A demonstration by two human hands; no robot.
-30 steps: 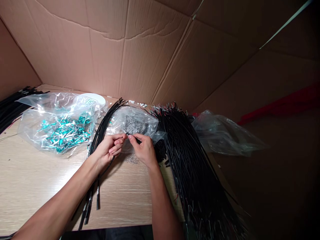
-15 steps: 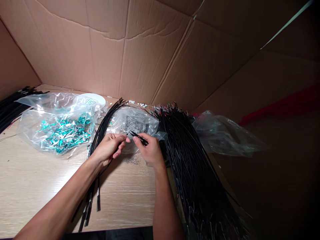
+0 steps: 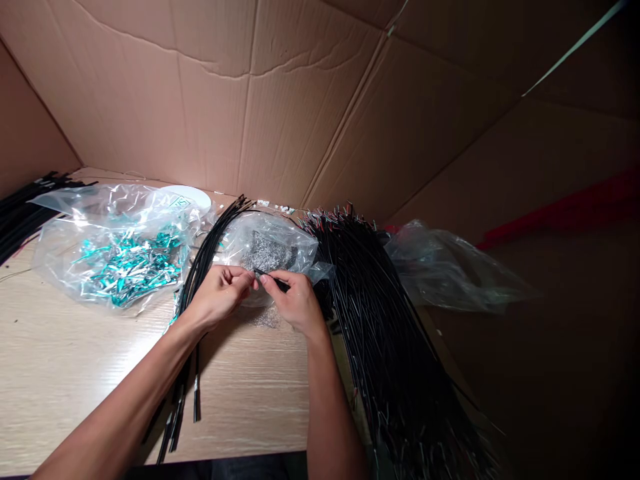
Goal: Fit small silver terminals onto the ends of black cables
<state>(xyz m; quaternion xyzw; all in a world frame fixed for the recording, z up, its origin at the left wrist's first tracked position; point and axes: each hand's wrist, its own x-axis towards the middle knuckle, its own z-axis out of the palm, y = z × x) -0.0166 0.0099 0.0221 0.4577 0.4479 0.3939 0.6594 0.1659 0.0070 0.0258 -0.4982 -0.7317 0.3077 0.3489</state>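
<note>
Black tweezers [image 3: 274,280] are gripped in my right hand [image 3: 295,298], their tips pointing left to my left fingertips. My left hand [image 3: 226,291] is closed in a pinch on a black cable, whose tip is too small to make out. The two hands almost meet over a clear bag of small silvery metal pieces [image 3: 270,252]. Just left of them, a thin bundle of black cables [image 3: 203,257] runs down under my left forearm. To the right of my right hand lies a thick bundle of black cables [image 3: 380,320] with bare coloured wire ends.
A clear bag of teal and silver pieces [image 3: 133,263] lies on the wooden table [image 3: 250,400] at left. More black cables [image 3: 25,213] sit at the far left. An empty-looking plastic bag [image 3: 450,267] is at right. Cardboard walls [image 3: 210,100] rise behind.
The tweezers in my right hand have swung flatter and look closed; their tips were apart before. My left fingers have curled in more and the hands have shifted slightly.
</note>
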